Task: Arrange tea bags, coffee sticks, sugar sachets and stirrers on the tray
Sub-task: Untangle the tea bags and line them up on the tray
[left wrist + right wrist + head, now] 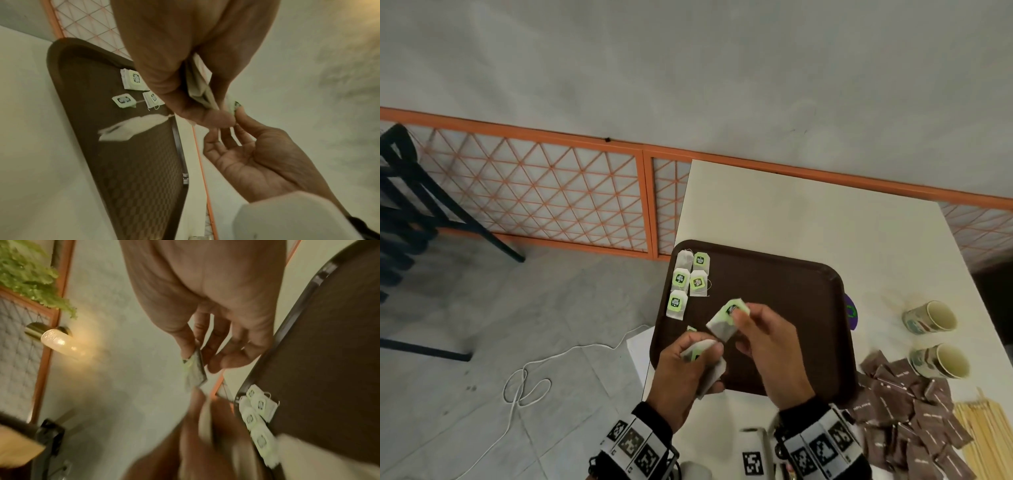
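Head view: tea bag [723,322] pinched between both hands (above tray [791,284]).

The head view looks steeply down from above the desk [825,219], taking in the whole brown tray [774,274], both hands and the floor to the left. The left wrist view sits close behind the left hand [185,65], facing along its fingers toward the tray [133,162] and wall. The right wrist view, blurred, looks along the right hand [216,305], with the tray [329,353] at its right edge. All three views share the tray and its tea bags [681,277].
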A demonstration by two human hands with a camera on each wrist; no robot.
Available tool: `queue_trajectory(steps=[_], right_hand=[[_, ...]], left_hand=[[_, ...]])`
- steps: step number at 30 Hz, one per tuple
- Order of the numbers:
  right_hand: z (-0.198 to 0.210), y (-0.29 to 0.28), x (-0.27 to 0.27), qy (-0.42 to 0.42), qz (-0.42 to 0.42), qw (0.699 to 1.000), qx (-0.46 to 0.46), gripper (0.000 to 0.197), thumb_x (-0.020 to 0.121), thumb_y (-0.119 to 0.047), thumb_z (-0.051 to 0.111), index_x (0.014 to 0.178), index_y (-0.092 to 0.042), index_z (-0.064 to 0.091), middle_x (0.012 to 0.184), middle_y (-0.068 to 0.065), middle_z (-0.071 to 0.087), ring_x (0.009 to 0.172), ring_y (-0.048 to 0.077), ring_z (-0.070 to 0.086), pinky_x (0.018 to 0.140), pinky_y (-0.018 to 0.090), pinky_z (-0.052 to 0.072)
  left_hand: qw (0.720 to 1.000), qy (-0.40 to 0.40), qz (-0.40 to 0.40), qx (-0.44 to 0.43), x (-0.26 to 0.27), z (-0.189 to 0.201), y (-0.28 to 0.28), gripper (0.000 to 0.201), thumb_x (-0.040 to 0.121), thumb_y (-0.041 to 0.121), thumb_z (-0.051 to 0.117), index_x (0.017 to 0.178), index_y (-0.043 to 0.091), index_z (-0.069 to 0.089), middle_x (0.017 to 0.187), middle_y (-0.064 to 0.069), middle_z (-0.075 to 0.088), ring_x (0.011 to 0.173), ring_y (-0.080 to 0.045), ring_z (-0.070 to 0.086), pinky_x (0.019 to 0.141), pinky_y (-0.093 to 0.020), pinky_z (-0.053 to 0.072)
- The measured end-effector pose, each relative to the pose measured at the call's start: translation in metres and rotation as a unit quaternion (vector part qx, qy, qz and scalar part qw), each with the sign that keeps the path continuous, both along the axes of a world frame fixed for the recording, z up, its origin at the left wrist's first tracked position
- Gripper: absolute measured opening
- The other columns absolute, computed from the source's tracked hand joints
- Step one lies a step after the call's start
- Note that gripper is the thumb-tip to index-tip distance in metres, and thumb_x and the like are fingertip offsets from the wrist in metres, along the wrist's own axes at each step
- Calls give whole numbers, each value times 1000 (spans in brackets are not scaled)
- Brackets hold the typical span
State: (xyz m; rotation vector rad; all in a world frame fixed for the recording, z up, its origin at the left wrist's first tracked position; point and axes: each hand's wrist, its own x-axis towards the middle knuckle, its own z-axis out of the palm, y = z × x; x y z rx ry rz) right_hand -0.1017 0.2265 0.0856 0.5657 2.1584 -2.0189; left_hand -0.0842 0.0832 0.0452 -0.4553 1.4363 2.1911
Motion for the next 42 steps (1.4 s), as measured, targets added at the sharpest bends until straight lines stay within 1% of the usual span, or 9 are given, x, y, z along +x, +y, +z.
queue_trajectory(steps=[3,8,17,23,29,31,35,39,42], right_hand=[[1,16,-19,19,-42,996,-71,14,96,-21,59,104,-14,67,101,7,73,88,18,70,74,34,59],[-42,19,-60,-78,35,996,8,10,97,-14,59,104,-14,66,106,9,69,94,22,67,74,32,57],[-133,-15,-109,-145,93,965,200,18,73,-14,84,81,-16,69,74,3,72,63,12,64,72,31,58],[-135,-18,-115,-130,81,961,228,16,73,-14,84,77,-13,69,62,0,68,47,3,58,60,18,53],[-121,-18,-105,-103,84,950,284,21,79,-16,78,86,-19,59,82,0,65,72,15,63,60,20,46],[-96,-14,-89,-14,197,936,292,24,86,-3,62,97,-25,61,89,-2,63,79,13,60,68,22,47],[-35,-16,-49,22,489,856,163,21,89,-3,62,109,-9,64,103,9,66,92,14,61,87,34,54],[-4,13,-27,-28,468,883,28,15,95,-6,58,98,-13,71,97,-5,72,93,7,63,93,31,50],[22,48,-14,-14,414,905,-97,14,100,-13,54,98,-10,68,107,13,71,103,30,66,97,46,48]], left_hand=[[998,-3,-44,-43,0,-5,-15,14,87,11,71,95,3,63,70,-9,65,61,-19,62,52,-30,54],[992,-25,-84,-88,-2,-10,-37,17,90,12,68,101,1,62,82,-12,69,70,-17,67,58,-32,57],[986,-27,-137,-91,-6,-11,-57,13,90,13,68,99,4,64,83,-17,68,72,-26,67,61,-37,59],[984,-28,-146,-101,-8,-12,-63,13,90,14,68,100,6,65,96,-23,68,79,-27,70,63,-39,60],[984,-25,-156,-85,-14,1,-64,16,89,11,68,103,3,63,91,-20,66,83,-29,71,63,-38,59],[983,-17,-178,-51,-22,14,-61,17,90,9,67,104,1,62,89,-16,66,82,-29,70,61,-36,58],[976,22,-215,14,-48,54,-48,12,90,4,63,101,3,60,87,-15,65,77,-26,68,53,-30,56],[977,18,-173,123,-72,86,-46,11,84,6,72,93,7,66,84,-16,65,68,-24,68,41,-25,54],[971,-2,-108,215,-73,83,-55,27,68,11,87,89,9,69,85,-13,64,63,-18,67,37,-21,51]])
